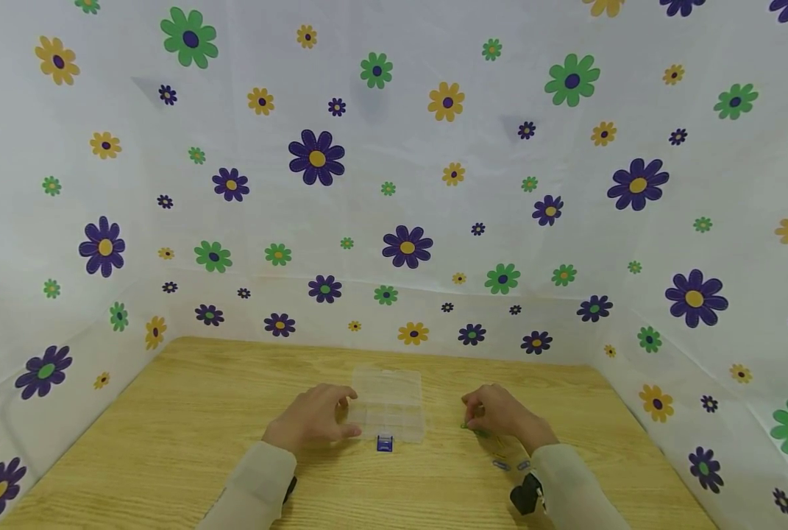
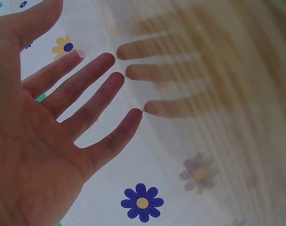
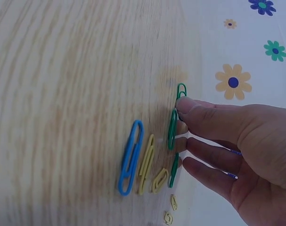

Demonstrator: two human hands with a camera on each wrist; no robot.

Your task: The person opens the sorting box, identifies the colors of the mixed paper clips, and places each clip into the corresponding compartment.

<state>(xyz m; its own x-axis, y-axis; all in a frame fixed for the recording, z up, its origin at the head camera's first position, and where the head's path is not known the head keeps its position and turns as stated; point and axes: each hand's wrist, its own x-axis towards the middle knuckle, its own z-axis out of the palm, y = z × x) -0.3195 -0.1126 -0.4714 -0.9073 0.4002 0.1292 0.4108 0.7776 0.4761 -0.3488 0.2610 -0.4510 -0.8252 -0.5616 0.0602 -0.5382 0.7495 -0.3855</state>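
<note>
A clear plastic box (image 1: 394, 416) with compartments lies on the table with its lid raised toward the back, a blue catch (image 1: 385, 443) at its front edge. My left hand (image 1: 317, 418) is at the box's left side, thumb and fingers spread apart. In the left wrist view its fingers (image 2: 93, 106) are nearly straight, tips at the table's surface. To the right of the box, my right hand (image 1: 499, 412) pinches a green paper clip (image 3: 181, 88) between thumb and fingers. Two more green paper clips (image 3: 172, 132) lie close beside its fingertips.
Near the right hand lie a large blue paper clip (image 3: 131, 157) and several yellow paper clips (image 3: 146, 164). Bluish clips (image 1: 502, 465) show near the right wrist in the head view. A flower-patterned white sheet (image 1: 367, 213) stands behind and at both sides of the wooden table (image 1: 221, 383).
</note>
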